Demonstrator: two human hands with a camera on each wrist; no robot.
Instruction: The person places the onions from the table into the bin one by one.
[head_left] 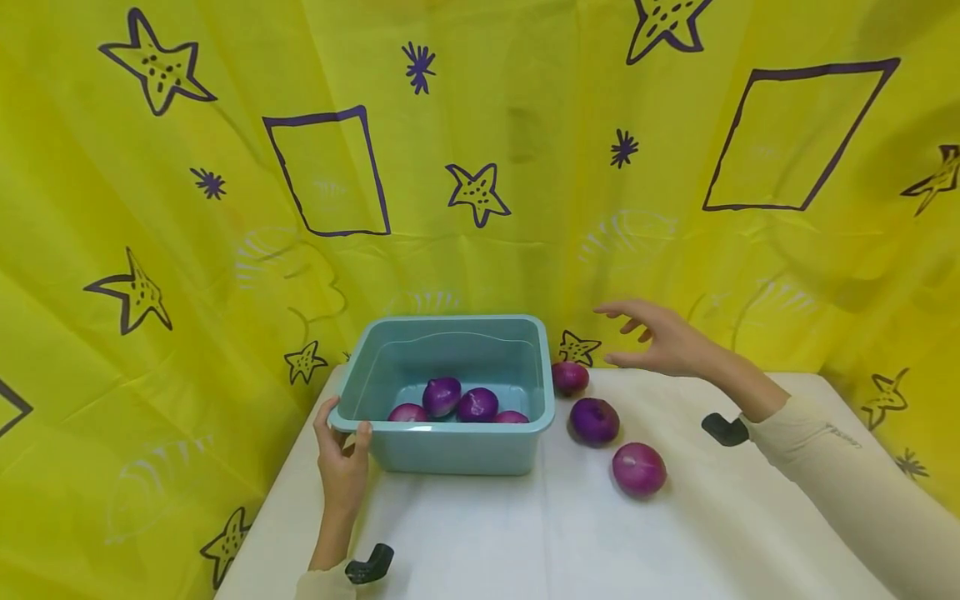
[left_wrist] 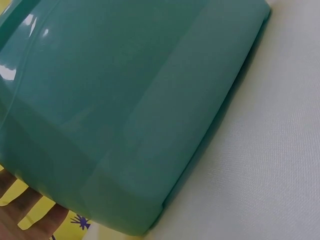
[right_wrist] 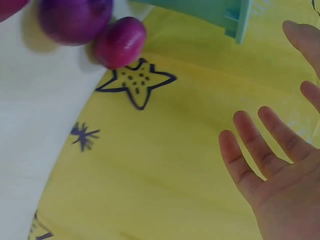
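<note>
A pale teal plastic tub (head_left: 465, 450) holds several purple onions, among them one onion (head_left: 442, 397) and another onion (head_left: 477, 406) beside it. My left hand (head_left: 343, 467) grips the tub's near left corner, thumb at the front rim and fingers along the left side. In the left wrist view, fingers (left_wrist: 30, 212) show by the tub wall. My right hand (head_left: 663, 340) hangs in the air right of the tub, fingers parted and holding nothing. Below and left of it lie three onions on the table: a far onion (head_left: 572, 378), a middle onion (head_left: 595, 421) and a near onion (head_left: 639, 470).
A white cloth (head_left: 480, 542) covers the table. Behind and at both sides hangs a yellow curtain (head_left: 540, 125) with drawn stars and frames, close to the table's far edge. The far onion sits near that edge, right beside the tub.
</note>
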